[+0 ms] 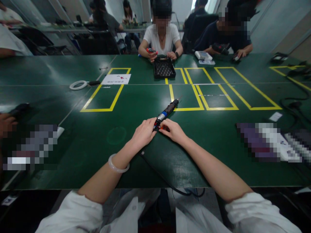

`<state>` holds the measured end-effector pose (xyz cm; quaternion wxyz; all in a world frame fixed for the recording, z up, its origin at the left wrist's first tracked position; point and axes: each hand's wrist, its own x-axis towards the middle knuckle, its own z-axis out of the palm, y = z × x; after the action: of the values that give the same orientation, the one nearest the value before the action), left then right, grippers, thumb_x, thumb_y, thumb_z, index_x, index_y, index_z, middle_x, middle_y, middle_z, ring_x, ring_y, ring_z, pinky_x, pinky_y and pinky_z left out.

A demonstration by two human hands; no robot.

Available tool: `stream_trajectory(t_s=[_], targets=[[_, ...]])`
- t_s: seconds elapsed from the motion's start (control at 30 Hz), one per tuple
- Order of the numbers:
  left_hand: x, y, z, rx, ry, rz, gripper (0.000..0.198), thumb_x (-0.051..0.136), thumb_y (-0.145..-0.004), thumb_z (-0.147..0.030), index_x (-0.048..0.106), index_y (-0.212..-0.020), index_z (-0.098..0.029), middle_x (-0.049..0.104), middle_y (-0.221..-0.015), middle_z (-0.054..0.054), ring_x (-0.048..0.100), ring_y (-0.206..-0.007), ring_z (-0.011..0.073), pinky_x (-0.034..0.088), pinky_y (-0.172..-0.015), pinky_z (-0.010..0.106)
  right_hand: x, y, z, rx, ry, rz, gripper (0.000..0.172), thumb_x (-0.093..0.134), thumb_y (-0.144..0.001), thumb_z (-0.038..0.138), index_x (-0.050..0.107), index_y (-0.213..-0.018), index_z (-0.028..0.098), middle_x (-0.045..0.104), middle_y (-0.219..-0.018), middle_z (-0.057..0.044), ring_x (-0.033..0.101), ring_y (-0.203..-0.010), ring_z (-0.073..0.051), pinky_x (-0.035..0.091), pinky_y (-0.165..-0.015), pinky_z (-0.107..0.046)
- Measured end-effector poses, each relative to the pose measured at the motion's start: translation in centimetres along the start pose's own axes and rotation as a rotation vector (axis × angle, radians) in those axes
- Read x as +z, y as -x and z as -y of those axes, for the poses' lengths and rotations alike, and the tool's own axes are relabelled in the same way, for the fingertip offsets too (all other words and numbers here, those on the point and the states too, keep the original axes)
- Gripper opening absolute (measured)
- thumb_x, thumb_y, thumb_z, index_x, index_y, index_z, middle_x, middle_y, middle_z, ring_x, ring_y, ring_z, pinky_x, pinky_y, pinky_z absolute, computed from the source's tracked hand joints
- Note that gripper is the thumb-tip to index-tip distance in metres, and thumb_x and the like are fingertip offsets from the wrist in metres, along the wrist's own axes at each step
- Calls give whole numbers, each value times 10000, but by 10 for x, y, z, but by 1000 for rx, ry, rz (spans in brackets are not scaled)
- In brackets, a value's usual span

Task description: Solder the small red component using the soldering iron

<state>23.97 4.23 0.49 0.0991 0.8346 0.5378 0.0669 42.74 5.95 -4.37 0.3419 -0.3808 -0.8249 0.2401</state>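
A long black and silver tool [167, 110] with a blue band and a thin metal tip lies diagonally over the green table [87, 136], its tip pointing away to the right. My left hand [144, 132] is closed around the tool's near end from the left. On the right side of that same end, my right hand [173, 129] has its fingers pinched at small red and black parts. What exactly those fingers hold is hidden. A black cable [157, 173] runs from near my hands over the table's front edge.
Across the table a person holds a red object over an open black case [164, 69]. Yellow tape outlines [97, 110], a white sheet [116, 79] and a coiled white cable [78, 85] lie farther back. Pixelated items sit at both sides. Another person's hand [7, 124] is at far left.
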Motion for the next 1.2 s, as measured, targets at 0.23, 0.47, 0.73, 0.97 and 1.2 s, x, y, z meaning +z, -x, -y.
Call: stream_trajectory(t_s=[0.23,0.47,0.73,0.97,1.2], targets=[[1,0,-1,-1,-3,-2,540,520,-881,-234,355,-1390,-163,512,-1367,135,506,-1193,274,452,-988,404,1,-1,0,-20,2,-6,64,583,-895,256,569,-873,198,560,-897,-31,540,-770,-152,422,-712,-252],[2,0,1,10,-17,-27,536,542,-872,-242,372,-1377,-185,525,-1346,122,520,-1170,264,456,-971,389,0,-1,4,-30,55,-31,46,591,-894,254,610,-907,213,595,-1028,-53,575,-904,-177,444,-771,-268],[0,-1,-6,-25,-8,-56,497,550,-885,-399,425,-1321,-194,552,-1274,114,548,-1094,261,470,-892,370,-1,-2,3,-43,57,-13,101,536,-894,170,613,-943,213,597,-1062,-52,575,-931,-169,440,-804,-265],[4,-4,-3,-31,-21,-76,485,501,-902,-462,441,-1311,-207,576,-1213,109,551,-1048,261,472,-843,368,2,-4,-2,61,-30,-21,59,560,-880,224,561,-935,202,557,-777,8,508,-664,-131,392,-646,-238],[8,-10,-2,-61,-41,-61,524,448,-921,-478,400,-1366,-205,553,-1238,124,529,-1091,277,469,-865,391,-2,-1,0,117,-146,-35,93,554,-873,241,551,-952,191,540,-703,31,496,-598,-114,378,-607,-228]])
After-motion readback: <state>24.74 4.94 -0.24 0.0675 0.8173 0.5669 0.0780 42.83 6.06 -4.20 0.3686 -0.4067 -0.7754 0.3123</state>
